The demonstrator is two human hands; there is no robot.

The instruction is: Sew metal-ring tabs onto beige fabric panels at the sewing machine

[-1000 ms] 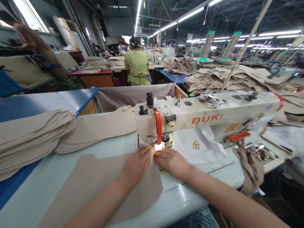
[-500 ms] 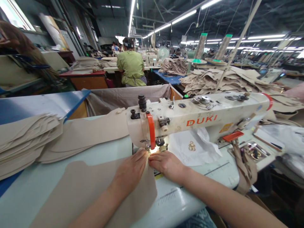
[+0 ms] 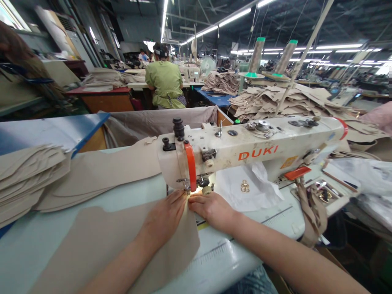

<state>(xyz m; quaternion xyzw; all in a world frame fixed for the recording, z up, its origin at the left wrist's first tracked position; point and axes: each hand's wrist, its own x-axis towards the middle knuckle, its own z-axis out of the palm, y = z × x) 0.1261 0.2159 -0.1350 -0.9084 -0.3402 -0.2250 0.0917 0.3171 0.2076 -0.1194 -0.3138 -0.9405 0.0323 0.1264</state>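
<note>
A large beige fabric panel (image 3: 122,228) lies on the pale sewing table, its edge under the lit needle area of a white sewing machine (image 3: 260,143). My left hand (image 3: 165,214) rests on the panel with fingers stretched toward the presser foot, just left of the needle. On the other side of the needle, my right hand (image 3: 212,208) has its fingers bent and pinched together at the panel's edge. Both sets of fingertips nearly meet below the orange guard (image 3: 191,166). The fingers and the machine head hide the exact stitching point.
Beige panels (image 3: 30,175) are stacked at the left, with others (image 3: 116,167) behind the machine head. Gold-coloured rings (image 3: 245,186) sit on white paper (image 3: 226,183). A parts tray (image 3: 326,196) and hanging straps (image 3: 309,216) are at right. A co-worker (image 3: 165,81) sits ahead.
The whole view has shifted slightly, so things appear a little further left. Both hands stay at the needle with the panel, with hardly any visible movement relative to the machine.
</note>
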